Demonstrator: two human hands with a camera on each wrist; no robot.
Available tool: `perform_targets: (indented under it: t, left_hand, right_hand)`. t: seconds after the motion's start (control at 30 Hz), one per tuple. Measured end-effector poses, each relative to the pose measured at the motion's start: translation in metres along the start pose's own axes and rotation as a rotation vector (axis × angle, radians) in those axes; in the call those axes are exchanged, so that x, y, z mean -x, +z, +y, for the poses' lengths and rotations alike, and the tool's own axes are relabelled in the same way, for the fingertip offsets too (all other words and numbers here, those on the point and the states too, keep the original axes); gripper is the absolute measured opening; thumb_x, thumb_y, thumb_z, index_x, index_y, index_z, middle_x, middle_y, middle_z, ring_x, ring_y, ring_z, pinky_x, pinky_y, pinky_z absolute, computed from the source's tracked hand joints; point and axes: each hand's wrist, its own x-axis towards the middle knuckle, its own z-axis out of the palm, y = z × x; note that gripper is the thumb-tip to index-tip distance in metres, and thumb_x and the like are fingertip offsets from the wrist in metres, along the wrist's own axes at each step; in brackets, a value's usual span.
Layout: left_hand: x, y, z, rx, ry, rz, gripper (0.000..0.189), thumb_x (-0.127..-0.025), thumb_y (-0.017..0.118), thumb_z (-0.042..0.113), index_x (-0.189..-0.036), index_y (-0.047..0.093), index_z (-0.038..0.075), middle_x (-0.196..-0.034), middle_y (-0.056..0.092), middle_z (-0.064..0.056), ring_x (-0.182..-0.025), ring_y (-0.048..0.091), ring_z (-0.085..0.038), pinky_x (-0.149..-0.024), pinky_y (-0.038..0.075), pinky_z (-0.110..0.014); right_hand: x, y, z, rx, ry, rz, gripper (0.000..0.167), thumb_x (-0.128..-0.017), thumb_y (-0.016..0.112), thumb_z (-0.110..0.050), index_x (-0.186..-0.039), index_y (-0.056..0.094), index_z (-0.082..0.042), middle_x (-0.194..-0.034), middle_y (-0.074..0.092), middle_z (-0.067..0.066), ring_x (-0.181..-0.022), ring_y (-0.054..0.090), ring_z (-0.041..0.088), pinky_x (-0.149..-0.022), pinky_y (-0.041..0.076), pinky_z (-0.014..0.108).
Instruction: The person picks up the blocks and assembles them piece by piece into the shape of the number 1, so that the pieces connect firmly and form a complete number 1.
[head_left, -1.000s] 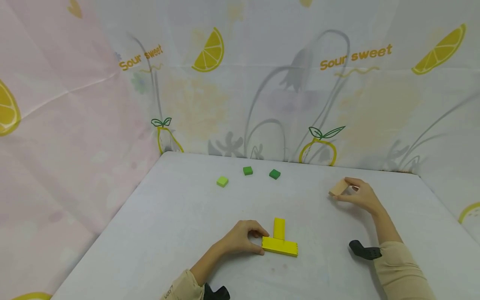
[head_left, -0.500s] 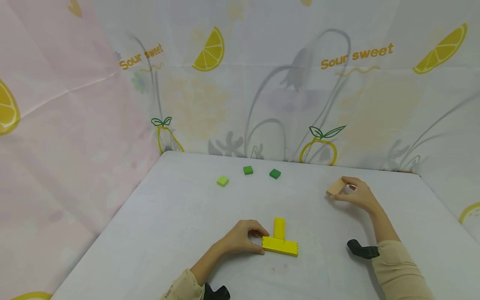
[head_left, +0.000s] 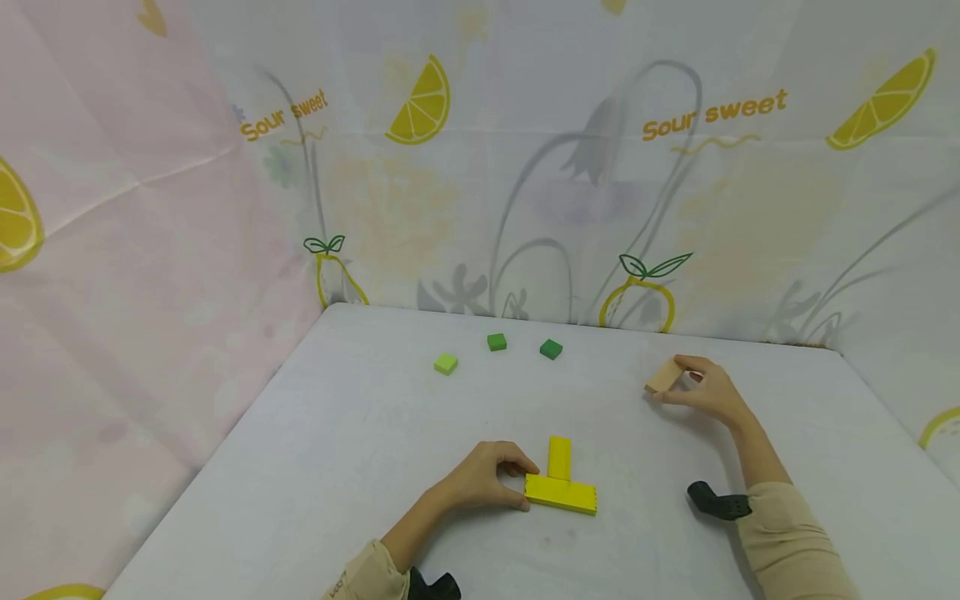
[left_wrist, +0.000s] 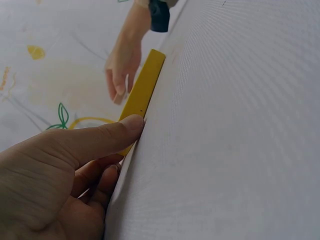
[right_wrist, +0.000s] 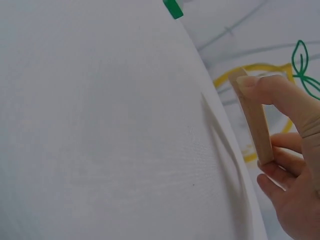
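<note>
Two yellow blocks lie on the table in a T shape. The nearer yellow block lies crosswise, and the farther yellow block extends away from its middle. My left hand pinches the left end of the crosswise block between thumb and fingers; the left wrist view shows the thumb on the yellow block. Farther back on the right, my right hand pinches a plain wooden block. In the right wrist view, thumb and fingers hold the wooden block by its two ends.
Three small green blocks sit toward the back: a light green block, a mid-green block and a dark green block. The white table meets a printed cloth backdrop behind and at the left.
My right hand has moved a little to the left with the wooden block in its grip. The left hand and the yellow blocks have stayed put.
</note>
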Motion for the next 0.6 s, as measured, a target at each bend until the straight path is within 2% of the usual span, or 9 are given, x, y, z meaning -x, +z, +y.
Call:
perform_targets:
  t: [0.33, 0.6]
  left_hand:
    - [0.0008, -0.0004, 0.0021, 0.009, -0.006, 0.005, 0.037, -0.068, 0.084, 0.011, -0.102, 0.07, 0.005, -0.098, 0.068, -0.004, -0.086, 0.058, -0.008, -0.079, 0.048, -0.02]
    - [0.0004, 0.0004, 0.0004, 0.012, -0.013, 0.003, 0.036, -0.068, 0.084, 0.01, -0.102, 0.07, 0.004, -0.098, 0.068, -0.004, -0.086, 0.058, -0.007, -0.079, 0.048, -0.02]
  right_hand:
    - [-0.0035, 0.0049, -0.0029, -0.006, -0.041, 0.012, 0.078, -0.07, 0.08, -0.008, -0.129, 0.039, 0.021, -0.132, 0.04, 0.039, -0.123, 0.036, 0.049, -0.101, 0.032, 0.057]
    - [-0.0047, 0.0085, -0.0056, -0.002, -0.041, 0.0, 0.079, -0.07, 0.08, -0.011, -0.13, 0.039, 0.02, -0.133, 0.039, 0.038, -0.124, 0.035, 0.049, -0.102, 0.031, 0.057]
